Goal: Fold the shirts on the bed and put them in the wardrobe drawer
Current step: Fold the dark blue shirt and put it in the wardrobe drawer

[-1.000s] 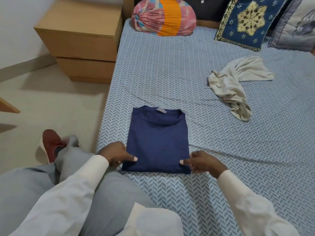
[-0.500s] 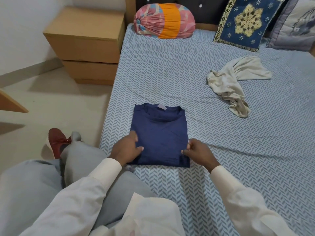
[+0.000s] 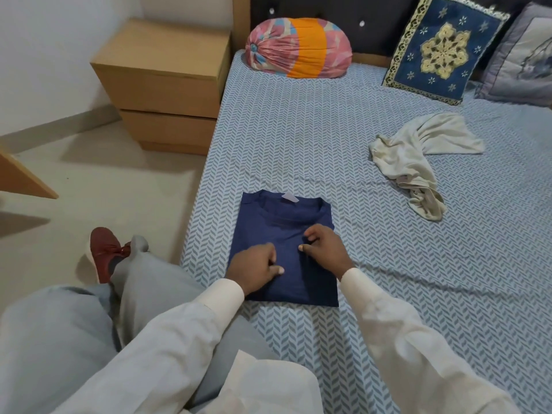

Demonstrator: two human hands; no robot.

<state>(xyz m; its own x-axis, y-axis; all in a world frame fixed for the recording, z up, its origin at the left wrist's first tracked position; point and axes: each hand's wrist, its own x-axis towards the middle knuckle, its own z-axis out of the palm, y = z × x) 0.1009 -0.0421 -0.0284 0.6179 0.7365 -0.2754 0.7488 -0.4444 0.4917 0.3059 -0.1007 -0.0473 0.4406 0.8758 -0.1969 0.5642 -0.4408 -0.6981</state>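
A navy blue shirt [image 3: 286, 234] lies folded into a neat rectangle near the bed's left edge, collar away from me. Both my hands rest on top of it. My left hand [image 3: 254, 265] sits on its lower left part with the fingers curled under and the thumb pointing right. My right hand [image 3: 324, 249] is on the shirt's middle, its bent fingertips touching the fabric. A crumpled beige shirt [image 3: 418, 162] lies unfolded further right on the bed [image 3: 298, 130]. No wardrobe drawer is in view.
A wooden bedside cabinet [image 3: 161, 82] with two drawers stands left of the bed. A round pink and orange bolster [image 3: 298, 47] and a blue patterned cushion [image 3: 442, 50] lean at the headboard. My grey-trousered legs and a red shoe [image 3: 104, 252] hang over the bed's left side.
My hands have moved from the navy shirt's lower corners and sides inward onto its top. The head camera has shifted slightly nearer and left.
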